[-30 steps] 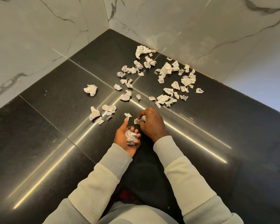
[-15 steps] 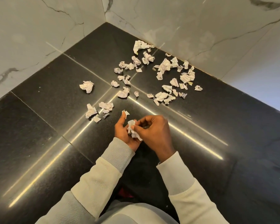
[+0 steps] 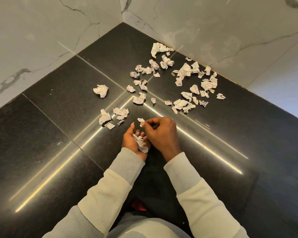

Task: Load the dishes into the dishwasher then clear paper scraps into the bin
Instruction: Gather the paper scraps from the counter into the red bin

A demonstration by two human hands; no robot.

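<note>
Several crumpled white paper scraps [image 3: 184, 73] lie scattered over a glossy black surface [image 3: 62, 107] in a corner. My left hand [image 3: 131, 143] is palm up, its fingers curled round a wad of collected scraps [image 3: 140, 142]. My right hand [image 3: 160, 133] hovers just above and to the right of it, pinching a small scrap [image 3: 142, 124] between thumb and fingertips. One more small scrap [image 3: 141, 119] lies right beside those fingertips. No bin or dishwasher is in view.
White marble walls [image 3: 41, 40] meet at the corner behind the scraps. A lone scrap [image 3: 101, 90] lies to the left, and a small cluster [image 3: 113, 115] sits left of my hands. Bright light streaks reflect off the black surface.
My right hand dropped a scrap into the wad in my left palm, then reached forward again and now pinches another small scrap. The camera tilted slightly.
</note>
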